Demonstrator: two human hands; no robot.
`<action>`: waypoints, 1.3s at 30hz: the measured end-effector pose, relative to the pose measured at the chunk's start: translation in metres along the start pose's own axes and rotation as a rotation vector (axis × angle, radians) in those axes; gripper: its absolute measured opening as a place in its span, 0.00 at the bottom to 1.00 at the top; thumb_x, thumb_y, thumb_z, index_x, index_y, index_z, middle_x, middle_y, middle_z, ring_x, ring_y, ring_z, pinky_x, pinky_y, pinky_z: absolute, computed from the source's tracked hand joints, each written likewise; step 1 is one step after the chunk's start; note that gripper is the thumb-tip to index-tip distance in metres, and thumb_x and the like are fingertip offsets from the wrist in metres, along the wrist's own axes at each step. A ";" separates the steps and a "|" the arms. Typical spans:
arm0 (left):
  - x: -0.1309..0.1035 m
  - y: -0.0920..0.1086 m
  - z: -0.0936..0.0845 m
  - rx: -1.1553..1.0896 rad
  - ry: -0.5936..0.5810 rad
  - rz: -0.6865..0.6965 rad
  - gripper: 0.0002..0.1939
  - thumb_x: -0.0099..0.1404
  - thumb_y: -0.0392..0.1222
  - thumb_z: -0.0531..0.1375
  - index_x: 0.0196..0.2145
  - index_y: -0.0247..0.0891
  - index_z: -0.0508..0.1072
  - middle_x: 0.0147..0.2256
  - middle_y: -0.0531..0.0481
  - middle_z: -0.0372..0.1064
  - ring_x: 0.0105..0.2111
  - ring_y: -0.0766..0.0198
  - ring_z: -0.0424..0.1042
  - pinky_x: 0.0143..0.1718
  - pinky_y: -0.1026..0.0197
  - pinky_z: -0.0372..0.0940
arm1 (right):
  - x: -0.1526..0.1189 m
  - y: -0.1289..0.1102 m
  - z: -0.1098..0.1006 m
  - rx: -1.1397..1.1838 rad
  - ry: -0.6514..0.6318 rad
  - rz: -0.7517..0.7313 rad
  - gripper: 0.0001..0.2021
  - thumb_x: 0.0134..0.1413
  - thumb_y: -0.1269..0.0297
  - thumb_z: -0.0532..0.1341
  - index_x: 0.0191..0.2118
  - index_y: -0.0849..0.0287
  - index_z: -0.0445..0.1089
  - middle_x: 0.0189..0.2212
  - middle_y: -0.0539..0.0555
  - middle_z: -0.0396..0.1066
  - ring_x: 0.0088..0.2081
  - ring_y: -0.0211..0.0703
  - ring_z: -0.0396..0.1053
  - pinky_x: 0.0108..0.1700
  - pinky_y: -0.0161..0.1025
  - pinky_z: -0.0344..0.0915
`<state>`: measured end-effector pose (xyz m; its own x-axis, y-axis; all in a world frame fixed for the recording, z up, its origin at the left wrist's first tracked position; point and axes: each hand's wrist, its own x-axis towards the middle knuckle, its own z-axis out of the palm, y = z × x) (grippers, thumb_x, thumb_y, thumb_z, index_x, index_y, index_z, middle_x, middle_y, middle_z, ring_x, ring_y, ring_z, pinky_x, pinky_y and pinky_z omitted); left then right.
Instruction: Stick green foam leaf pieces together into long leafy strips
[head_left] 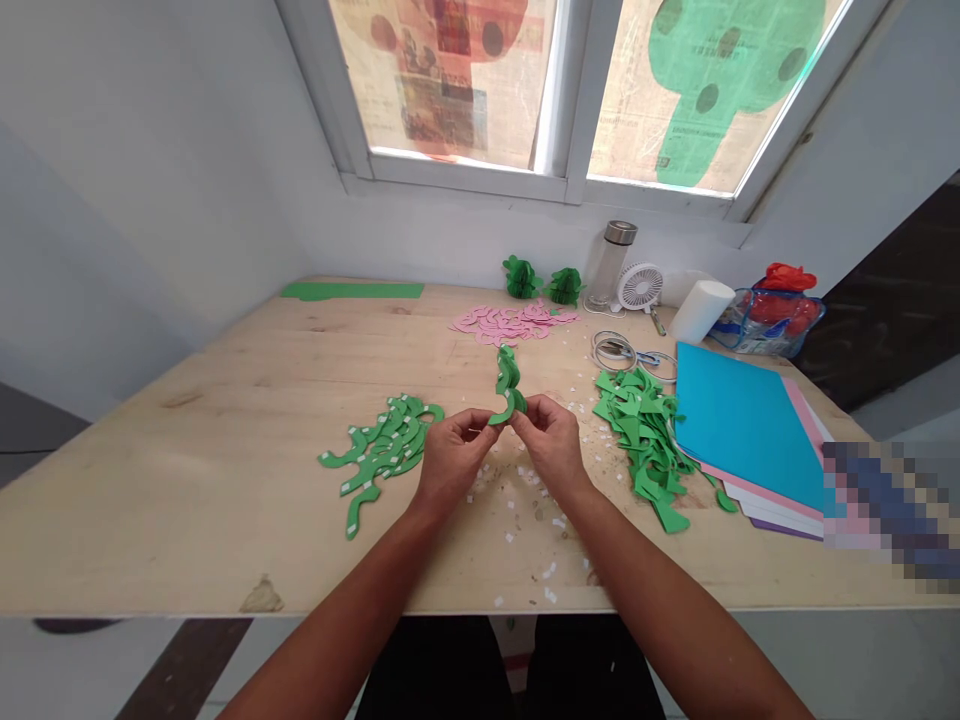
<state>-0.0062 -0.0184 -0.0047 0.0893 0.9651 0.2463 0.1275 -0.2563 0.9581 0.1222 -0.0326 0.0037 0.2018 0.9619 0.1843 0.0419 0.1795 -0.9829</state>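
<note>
Between both hands, over the middle of the table, is a green wavy cut-out strip (508, 380), made of several stacked or joined layers. My left hand (457, 450) pinches its lower left end. On the other side my right hand (551, 440) grips the lower right end with thumb and finger. Left of my left hand lies a pile of green curved cut-outs (390, 440) bearing small white squares. Small white scraps (551, 570) are scattered on the wood under and around the hands.
Green offcuts (649, 440) and blue sheets (750, 430) lie to the right, near tape rolls (613, 350). Pink cut-outs (514, 322), green paper ornaments (566, 286), a bottle (607, 270), a small fan (640, 288) and a white roll (701, 310) stand further back.
</note>
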 end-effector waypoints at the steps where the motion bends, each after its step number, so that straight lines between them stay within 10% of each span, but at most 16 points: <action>1: 0.000 0.000 0.000 0.004 -0.001 -0.001 0.08 0.52 0.43 0.63 0.28 0.35 0.77 0.24 0.50 0.74 0.21 0.67 0.67 0.22 0.66 0.61 | 0.000 -0.001 0.000 -0.004 0.002 -0.006 0.11 0.44 0.56 0.63 0.25 0.59 0.67 0.18 0.47 0.62 0.22 0.34 0.56 0.24 0.32 0.53; 16: 0.000 -0.003 0.001 0.053 -0.051 -0.012 0.09 0.54 0.40 0.59 0.29 0.36 0.78 0.27 0.49 0.76 0.25 0.63 0.71 0.24 0.65 0.64 | -0.006 -0.006 -0.001 -0.280 0.027 -0.195 0.04 0.47 0.66 0.60 0.24 0.55 0.69 0.21 0.48 0.66 0.24 0.38 0.61 0.30 0.36 0.57; 39: 0.002 0.004 0.000 -0.149 -0.186 -0.200 0.13 0.52 0.48 0.62 0.24 0.34 0.77 0.23 0.48 0.71 0.23 0.66 0.66 0.25 0.65 0.62 | 0.004 0.002 -0.003 0.097 -0.047 0.090 0.09 0.40 0.60 0.65 0.22 0.60 0.67 0.17 0.47 0.68 0.21 0.36 0.65 0.23 0.32 0.58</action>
<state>-0.0057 -0.0177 -0.0009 0.2576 0.9657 0.0327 0.0159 -0.0380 0.9992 0.1258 -0.0290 0.0022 0.1540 0.9833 0.0972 -0.0695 0.1089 -0.9916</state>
